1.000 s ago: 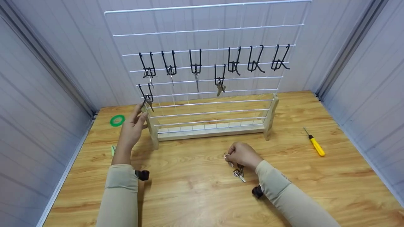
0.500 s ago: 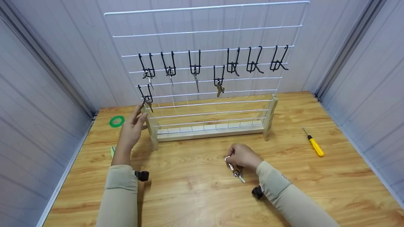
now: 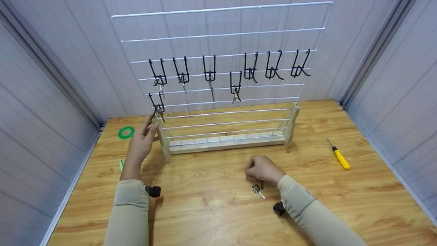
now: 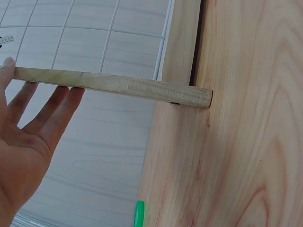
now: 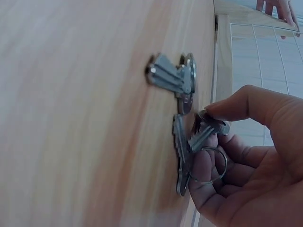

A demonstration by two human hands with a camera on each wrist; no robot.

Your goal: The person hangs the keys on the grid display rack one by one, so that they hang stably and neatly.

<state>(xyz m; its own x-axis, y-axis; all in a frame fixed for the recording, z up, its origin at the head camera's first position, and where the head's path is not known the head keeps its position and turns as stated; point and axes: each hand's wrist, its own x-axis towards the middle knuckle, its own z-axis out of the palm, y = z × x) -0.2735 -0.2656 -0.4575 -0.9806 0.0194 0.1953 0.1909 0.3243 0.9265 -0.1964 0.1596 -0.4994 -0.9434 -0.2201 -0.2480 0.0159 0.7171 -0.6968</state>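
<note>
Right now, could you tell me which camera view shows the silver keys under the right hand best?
The right wrist view: silver metal keys fill it, pinched by the fingers. The head view shows them tiny; the left wrist view, not at all.

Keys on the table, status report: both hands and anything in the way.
Right hand pinches a ringed key. Another key lies loose on the table. Left hand open, touching the rack's wooden post. Nothing in the way.

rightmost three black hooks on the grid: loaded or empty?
Empty. The three right hooks carry nothing in the head view, while the hooks to their left each hold a hanging key.
</note>
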